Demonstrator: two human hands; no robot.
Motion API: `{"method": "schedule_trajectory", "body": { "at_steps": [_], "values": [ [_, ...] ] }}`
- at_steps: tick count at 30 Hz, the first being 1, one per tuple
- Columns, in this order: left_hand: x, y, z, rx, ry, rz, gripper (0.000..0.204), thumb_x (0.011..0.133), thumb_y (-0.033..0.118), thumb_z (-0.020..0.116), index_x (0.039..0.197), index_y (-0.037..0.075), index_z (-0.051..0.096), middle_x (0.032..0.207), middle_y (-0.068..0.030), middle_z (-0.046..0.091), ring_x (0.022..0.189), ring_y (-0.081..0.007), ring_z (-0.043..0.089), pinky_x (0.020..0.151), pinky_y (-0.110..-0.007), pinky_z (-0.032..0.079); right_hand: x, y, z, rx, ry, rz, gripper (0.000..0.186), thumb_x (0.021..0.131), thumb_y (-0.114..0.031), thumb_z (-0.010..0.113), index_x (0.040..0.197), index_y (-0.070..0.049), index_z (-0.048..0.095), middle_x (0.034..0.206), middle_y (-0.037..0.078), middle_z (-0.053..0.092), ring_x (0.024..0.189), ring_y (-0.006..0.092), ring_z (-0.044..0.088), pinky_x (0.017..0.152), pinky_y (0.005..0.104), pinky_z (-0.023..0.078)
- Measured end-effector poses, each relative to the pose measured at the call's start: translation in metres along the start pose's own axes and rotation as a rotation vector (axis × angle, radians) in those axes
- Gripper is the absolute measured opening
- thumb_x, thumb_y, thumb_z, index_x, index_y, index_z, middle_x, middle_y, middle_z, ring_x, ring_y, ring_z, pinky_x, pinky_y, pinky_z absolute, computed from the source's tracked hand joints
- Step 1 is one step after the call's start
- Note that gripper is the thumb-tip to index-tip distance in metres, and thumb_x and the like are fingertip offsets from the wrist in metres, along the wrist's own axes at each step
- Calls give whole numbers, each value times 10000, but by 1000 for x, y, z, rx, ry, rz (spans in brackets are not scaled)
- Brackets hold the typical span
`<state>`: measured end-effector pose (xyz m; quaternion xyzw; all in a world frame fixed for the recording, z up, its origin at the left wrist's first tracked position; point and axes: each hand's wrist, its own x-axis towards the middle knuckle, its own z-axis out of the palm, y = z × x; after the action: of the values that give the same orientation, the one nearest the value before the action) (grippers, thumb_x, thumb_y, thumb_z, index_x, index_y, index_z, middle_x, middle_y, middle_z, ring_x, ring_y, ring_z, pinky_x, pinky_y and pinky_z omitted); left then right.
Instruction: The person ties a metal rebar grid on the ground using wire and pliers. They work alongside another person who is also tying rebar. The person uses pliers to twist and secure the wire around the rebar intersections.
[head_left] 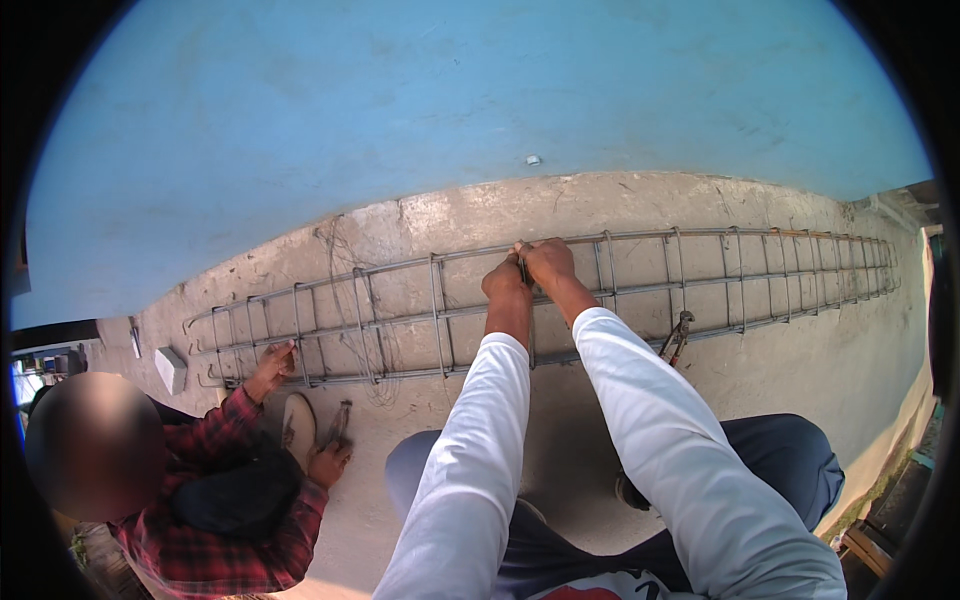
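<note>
A long rebar cage (pixel 610 292) of straight steel bars and square stirrups lies across the concrete. At its far bar my left hand (pixel 507 278) and my right hand (pixel 550 263) meet, closed round a stirrup (pixel 531 345) where it crosses that bar. My knuckles hide the exact grip and any thin wire there. Pincers (pixel 677 338) with reddish handles lean on the near bar, to the right of my arms. Loose tie wire (pixel 370 345) tangles through the cage on the left.
At the left a co-worker in a checked shirt (pixel 215 540) touches the cage's end with one hand and grips a tool (pixel 340 425) in the other. A white block (pixel 170 370) lies past the cage end. A blue wall (pixel 480 90) rises behind.
</note>
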<state>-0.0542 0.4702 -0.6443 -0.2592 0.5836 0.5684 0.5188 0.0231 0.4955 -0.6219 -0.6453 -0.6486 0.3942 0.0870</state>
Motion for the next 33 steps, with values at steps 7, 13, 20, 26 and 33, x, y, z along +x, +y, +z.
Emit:
{"method": "schedule_trajectory", "body": {
  "at_steps": [7,13,20,26,33],
  "values": [
    [1,2,3,125,31,80,220,914,25,736,1079,-115,692,1116,-175,717,876,-228,701,708,-352,559,-5,-5,1,86,29,63,429,990,-424,568,1057,-54,775,1129,203,726,1100,371,667,982,424,502],
    [9,10,-8,155,-154,100,162,914,29,664,1026,-86,689,967,-121,695,788,-223,651,667,-351,515,-3,0,9,-28,109,14,522,995,-510,546,1000,-46,785,1056,205,737,1040,356,676,946,423,508],
    [33,13,-31,52,-521,-80,246,962,71,535,1190,14,608,1166,-127,614,1084,-262,570,957,-413,499,1,-5,9,49,11,87,433,978,-452,612,1036,-54,772,1096,199,727,1058,376,679,945,432,517],
    [21,27,-36,546,-519,122,297,951,150,557,1198,22,661,1200,-132,609,1118,-293,555,997,-411,469,-3,-7,16,119,54,105,486,992,-461,575,990,-15,768,1068,206,733,1043,374,674,954,433,503],
    [-29,54,-21,1663,123,1099,261,928,270,619,1105,186,791,1333,-94,615,1334,-316,420,1133,-598,195,-4,-5,16,-3,70,30,456,986,-453,583,1061,-41,763,1124,182,728,1113,380,654,980,432,503]
  ]
}}
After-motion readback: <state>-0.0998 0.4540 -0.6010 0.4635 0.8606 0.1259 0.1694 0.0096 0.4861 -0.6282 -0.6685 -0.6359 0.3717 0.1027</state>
